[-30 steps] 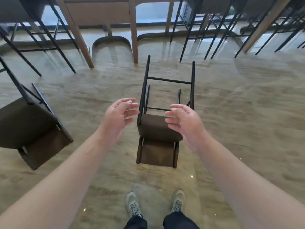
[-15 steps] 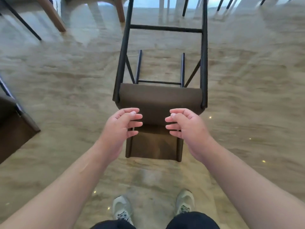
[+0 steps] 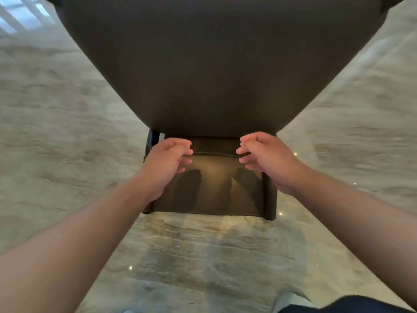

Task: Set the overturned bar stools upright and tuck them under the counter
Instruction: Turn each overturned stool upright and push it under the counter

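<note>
- Left hand point(image 3: 165, 164): hovering over the lower dark panel of the stool, fingers loosely curled and a little apart, holding nothing; whether the fingertips are brushing the panel cannot be told through the blur.
- Right hand point(image 3: 268, 159): hanging opposite the left one, fingers likewise half bent and spread, gripping nothing; it is sitting just above the same panel, near its right edge.
- Both forearms are reaching in from the bottom corners, bare to the edge of view.
- Bar stool point(image 3: 221, 64): lying overturned on the floor, directly ahead of the person; its broad dark brown upholstered surface is filling the upper middle of the view, and the smaller brown panel point(image 3: 214, 188) nearest the person is catching the shadows of both hands.
- A short length of black frame point(image 3: 153, 137) is showing at the panel's upper left corner.
- Floor point(image 3: 56, 132): glossy beige marbled stone, reflecting small points of light.
- Dark trouser fabric point(image 3: 361, 304) is showing at the bottom right.
- No brand, label or writing can be read anywhere.
</note>
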{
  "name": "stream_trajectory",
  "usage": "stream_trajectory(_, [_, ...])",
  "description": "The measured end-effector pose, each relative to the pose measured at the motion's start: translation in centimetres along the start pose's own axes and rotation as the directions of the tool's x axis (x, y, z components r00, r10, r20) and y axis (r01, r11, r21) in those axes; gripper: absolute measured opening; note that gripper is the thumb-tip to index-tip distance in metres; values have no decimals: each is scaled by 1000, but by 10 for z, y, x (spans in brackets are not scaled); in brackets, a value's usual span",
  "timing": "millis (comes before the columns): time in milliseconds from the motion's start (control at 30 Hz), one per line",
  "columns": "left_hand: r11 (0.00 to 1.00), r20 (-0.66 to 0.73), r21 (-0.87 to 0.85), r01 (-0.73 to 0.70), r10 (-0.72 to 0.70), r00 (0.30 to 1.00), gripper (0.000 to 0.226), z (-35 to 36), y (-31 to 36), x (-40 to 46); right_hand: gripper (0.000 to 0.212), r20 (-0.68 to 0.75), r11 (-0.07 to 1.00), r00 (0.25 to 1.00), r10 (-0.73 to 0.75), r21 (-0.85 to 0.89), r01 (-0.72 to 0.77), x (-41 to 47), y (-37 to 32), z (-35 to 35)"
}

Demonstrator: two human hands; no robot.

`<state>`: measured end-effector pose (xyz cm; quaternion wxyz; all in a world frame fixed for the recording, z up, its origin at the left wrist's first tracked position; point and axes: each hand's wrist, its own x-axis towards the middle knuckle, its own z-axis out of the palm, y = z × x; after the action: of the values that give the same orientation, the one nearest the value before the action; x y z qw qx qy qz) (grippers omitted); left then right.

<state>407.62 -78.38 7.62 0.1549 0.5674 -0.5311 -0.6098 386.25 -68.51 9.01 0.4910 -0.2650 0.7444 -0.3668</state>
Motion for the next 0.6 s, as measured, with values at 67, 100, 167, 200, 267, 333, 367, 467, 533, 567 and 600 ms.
stream_trajectory(67, [999, 12, 46, -5, 4, 1000, 16, 5, -24, 7, 11, 20, 999, 1000, 8, -33, -8, 10, 21, 5])
stream_trajectory(100, [998, 15, 66, -1, 0, 1000, 16, 7, -34, 8, 11, 28, 999, 999, 17, -45, -16, 12, 31, 9])
stream_trajectory(167, [994, 17, 110, 25, -27, 999, 13, 10, -52, 7, 9, 49, 995, 998, 35, -90, -31, 12, 49, 18])
stream_trajectory(200, [989, 22, 146, 36, -40, 999, 12, 11, -59, 6, 8, 69, 989, 997, 33, -149, -22, 10, 59, 22])
stream_trajectory(267, [973, 44, 229, 37, -48, 998, 12, 12, -73, 6, 15, 147, 943, 989, 19, -332, 31, 8, 79, 29])
stream_trajectory(333, [938, 101, 346, -1, -36, 994, 21, 14, -87, 8, 36, 221, 854, 975, 6, -508, 110, 8, 97, 32])
stream_trajectory(367, [890, 136, 451, -61, -1, 991, 33, 14, -95, 10, 44, 248, 796, 969, -15, -584, 161, 10, 104, 31])
stream_trajectory(467, [623, 284, 722, -300, 128, 950, 64, 16, -119, 14, 57, 312, 632, 947, -72, -721, 285, 16, 118, 28])
stream_trajectory(533, [487, 363, 789, -375, 123, 924, 78, 16, -135, 14, 63, 334, 561, 939, -76, -765, 317, 17, 124, 27])
stream_trajectory(567, [397, 394, 825, -402, 106, 913, 84, 16, -143, 14, 66, 342, 530, 937, -69, -783, 325, 16, 128, 28])
stream_trajectory(600, [287, 418, 859, -425, 88, 904, 89, 16, -150, 14, 70, 355, 494, 933, -61, -802, 337, 14, 131, 28])
